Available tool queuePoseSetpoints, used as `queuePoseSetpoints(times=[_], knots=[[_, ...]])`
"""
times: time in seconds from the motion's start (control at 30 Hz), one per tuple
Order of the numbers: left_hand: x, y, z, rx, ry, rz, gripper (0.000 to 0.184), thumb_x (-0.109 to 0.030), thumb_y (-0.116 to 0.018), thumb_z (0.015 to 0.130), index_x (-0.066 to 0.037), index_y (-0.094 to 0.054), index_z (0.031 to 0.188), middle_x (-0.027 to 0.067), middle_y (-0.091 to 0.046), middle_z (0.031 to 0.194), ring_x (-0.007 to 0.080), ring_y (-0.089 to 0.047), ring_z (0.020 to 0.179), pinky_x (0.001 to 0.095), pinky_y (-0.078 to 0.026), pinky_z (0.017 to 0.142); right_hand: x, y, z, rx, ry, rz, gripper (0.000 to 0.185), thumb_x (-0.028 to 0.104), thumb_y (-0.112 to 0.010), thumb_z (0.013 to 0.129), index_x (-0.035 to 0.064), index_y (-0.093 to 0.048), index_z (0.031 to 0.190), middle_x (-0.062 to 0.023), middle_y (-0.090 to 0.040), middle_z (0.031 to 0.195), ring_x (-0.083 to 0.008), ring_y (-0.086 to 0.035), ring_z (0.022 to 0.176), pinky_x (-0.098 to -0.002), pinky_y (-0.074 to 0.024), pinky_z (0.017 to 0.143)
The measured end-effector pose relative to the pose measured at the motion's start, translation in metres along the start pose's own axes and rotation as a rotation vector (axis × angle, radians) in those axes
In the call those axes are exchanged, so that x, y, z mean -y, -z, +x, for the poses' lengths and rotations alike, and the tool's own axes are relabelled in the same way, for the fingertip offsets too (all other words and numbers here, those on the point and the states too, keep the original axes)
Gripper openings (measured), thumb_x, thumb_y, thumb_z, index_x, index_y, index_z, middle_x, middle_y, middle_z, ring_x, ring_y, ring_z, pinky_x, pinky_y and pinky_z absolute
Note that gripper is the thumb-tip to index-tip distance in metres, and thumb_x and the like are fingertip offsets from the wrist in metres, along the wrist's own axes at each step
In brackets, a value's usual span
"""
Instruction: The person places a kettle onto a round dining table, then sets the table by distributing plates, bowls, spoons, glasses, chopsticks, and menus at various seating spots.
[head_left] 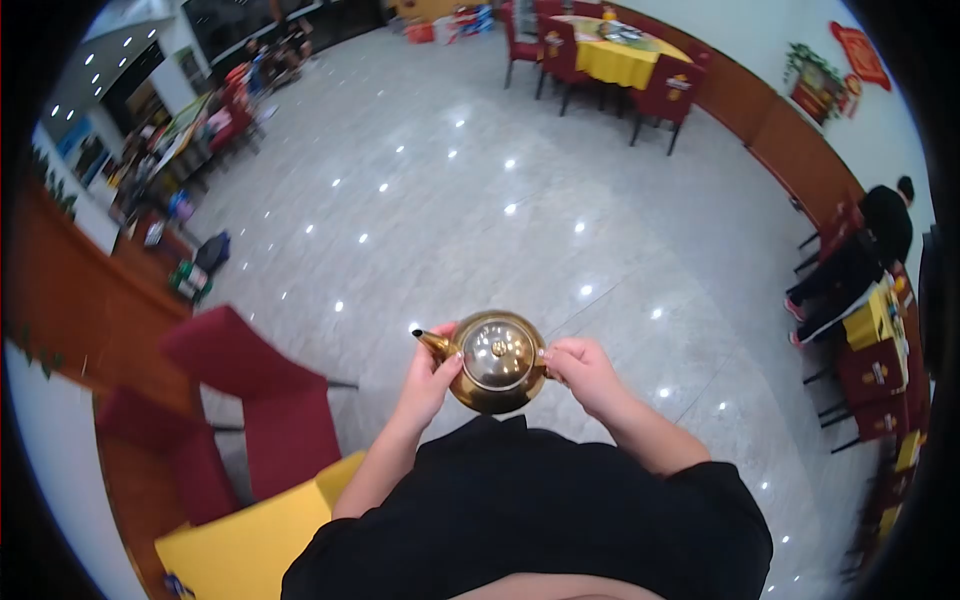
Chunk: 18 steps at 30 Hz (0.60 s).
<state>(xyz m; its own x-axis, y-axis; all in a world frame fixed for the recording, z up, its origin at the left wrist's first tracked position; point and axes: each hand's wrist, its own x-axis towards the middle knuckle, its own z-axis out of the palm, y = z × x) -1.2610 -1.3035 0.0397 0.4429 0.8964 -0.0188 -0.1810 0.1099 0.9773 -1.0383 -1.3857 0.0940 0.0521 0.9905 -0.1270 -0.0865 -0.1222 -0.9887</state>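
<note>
A shiny gold-coloured metal teapot (498,352) with a round knobbed lid is held out in front of my body, above the tiled floor. Its spout points to the left. My left hand (432,372) grips the pot's left side by the spout, with the thumb on the near side and fingers partly hidden behind. On the other side, my right hand (580,368) is closed round the handle, which the fingers mostly cover. The lid sits on the pot.
Dark red chairs (285,425) and a yellow-covered table (250,535) stand close on my left. At the back is a round table with a yellow cloth (625,62). A person in dark clothes (880,230) bends by tables on the right. Glossy grey floor (450,230) stretches ahead.
</note>
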Motion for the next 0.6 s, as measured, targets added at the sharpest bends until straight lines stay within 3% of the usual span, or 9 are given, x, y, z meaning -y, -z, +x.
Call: queuePoseSetpoints(times=[0.17,0.2,0.27,0.6], knots=[[0.013,-0.021,0.059,0.193,0.067,0.056,0.043,-0.008,-0.056,0.090,-0.002,-0.040,0.129,0.0094,-0.052,0.122,0.0164,-0.050,0.112,0.0310,-0.039,0.098,-0.011,0.019,0.000,-0.253,-0.022,0.110,0.032,0.014,-0.052,0.089,0.0083,-0.046,0.058,0.0037,-0.041,0.055,-0.0056,-0.034,0.053,-0.0234,-0.0263,0.051],[0.011,-0.019,0.070,0.242,0.090,0.043,0.043,-0.008,-0.056,0.090,-0.002,-0.040,0.129,0.0096,-0.052,0.122,0.0166,-0.050,0.112,0.0312,-0.039,0.099,-0.014,0.020,0.003,-0.266,-0.011,0.179,0.028,0.014,-0.054,0.090,0.0058,-0.056,0.063,0.0055,-0.045,0.059,-0.0039,-0.037,0.056,-0.0225,-0.0285,0.051],[0.010,-0.018,0.097,0.340,0.138,0.017,0.043,-0.009,-0.057,0.090,-0.001,-0.040,0.129,0.0099,-0.052,0.121,0.0169,-0.050,0.112,0.0316,-0.038,0.099,-0.013,0.019,0.011,-0.354,-0.023,0.184,0.029,0.014,-0.054,0.090,0.0065,-0.054,0.062,0.0050,-0.044,0.057,-0.0044,-0.037,0.055,-0.0227,-0.0283,0.051],[0.038,-0.080,0.277,0.605,0.057,0.203,0.043,-0.018,-0.061,0.090,-0.001,-0.043,0.125,0.0094,-0.056,0.115,0.0168,-0.052,0.108,0.0314,-0.040,0.096,-0.010,0.114,0.101,-0.632,-0.012,0.227,0.033,0.017,-0.052,0.089,0.0092,-0.048,0.057,0.0025,-0.042,0.054,-0.0068,-0.037,0.052,-0.0242,-0.0277,0.050]])
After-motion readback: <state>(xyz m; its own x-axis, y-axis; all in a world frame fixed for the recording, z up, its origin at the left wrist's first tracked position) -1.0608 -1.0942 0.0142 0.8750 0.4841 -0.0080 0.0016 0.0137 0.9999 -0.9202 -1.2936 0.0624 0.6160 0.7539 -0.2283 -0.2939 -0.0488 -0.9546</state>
